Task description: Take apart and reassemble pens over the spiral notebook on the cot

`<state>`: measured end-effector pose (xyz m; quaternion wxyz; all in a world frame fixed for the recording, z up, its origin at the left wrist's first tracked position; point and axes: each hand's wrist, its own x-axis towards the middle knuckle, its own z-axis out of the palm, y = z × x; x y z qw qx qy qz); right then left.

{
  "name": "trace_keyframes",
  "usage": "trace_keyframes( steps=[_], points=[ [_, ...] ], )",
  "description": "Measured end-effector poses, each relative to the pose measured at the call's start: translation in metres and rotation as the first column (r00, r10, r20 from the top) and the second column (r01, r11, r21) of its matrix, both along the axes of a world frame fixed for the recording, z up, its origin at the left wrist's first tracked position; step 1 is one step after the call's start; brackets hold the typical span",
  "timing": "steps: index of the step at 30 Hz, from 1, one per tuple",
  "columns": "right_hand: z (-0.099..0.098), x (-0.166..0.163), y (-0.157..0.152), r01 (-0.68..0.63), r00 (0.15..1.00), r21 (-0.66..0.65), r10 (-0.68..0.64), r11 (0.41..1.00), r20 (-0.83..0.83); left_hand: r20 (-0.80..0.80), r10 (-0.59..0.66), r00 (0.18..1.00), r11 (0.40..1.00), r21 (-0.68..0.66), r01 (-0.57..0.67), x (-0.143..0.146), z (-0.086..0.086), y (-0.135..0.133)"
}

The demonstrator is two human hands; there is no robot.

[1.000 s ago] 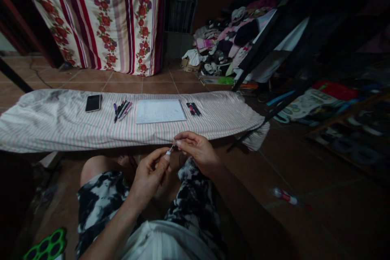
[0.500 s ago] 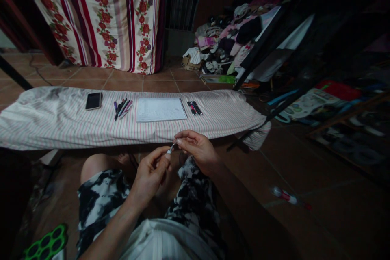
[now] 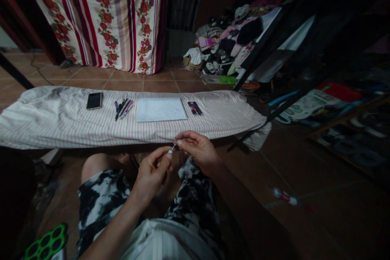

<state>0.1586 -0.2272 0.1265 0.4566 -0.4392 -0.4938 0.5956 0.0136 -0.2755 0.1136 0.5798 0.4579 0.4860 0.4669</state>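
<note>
Just short of the near edge of the striped cloth [image 3: 227, 120], above the lap, both hands meet on one slim pen-like piece [image 3: 170, 151]. The left hand [image 3: 150, 170] pinches it by the white part between thumb and fingers; the right hand [image 3: 200, 150] has its fingertips closed at the far, thin dark end. So the piece slants from near left to far right, and two pinches make sense: one end seems held firm so the other can be worked, and something this slender suits fingertips better than a fist. Whether that tip is being turned or pulled is too small to tell.

Up on the cloth, the spiral notebook [image 3: 161, 109] lies flat, wire edge to the right. Loose pens [image 3: 124, 107] sit to its left and dark pens [image 3: 198, 108] to its right, perhaps grouped apart to keep the page uncovered. Farther left, the phone [image 3: 94, 100] lies nearer the far edge.

Now for room: a strip of cloth runs between notebook and near edge, and a broader stretch reaches right from the dark pens. Out beyond the right forearm spreads tiled floor, a bottle [image 3: 284, 196] lying well apart.
</note>
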Motion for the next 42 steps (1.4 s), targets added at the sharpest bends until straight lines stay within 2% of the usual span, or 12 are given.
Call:
trace_keyframes(
  steps=[17,28,36,42],
  points=[
    [-0.019,-0.001,0.004,0.015,0.999,0.118,-0.020,0.993,0.043,0.005,0.000,1.000,1.000,0.002,0.000,0.004,0.004,0.003],
    [-0.017,-0.002,-0.001,0.005,1.000,0.131,-0.008,0.991,0.025,-0.039,0.007,0.999,0.998,0.064,-0.004,0.005,0.008,0.002],
    [-0.016,-0.004,-0.005,0.001,1.000,0.138,-0.003,0.990,0.017,-0.018,-0.004,1.000,0.999,0.053,0.005,0.004,0.003,0.001],
    [-0.014,-0.006,-0.009,0.057,0.998,0.116,-0.057,0.992,-0.004,0.000,0.010,1.000,0.998,0.065,-0.010,0.002,0.000,0.001]
  ],
)
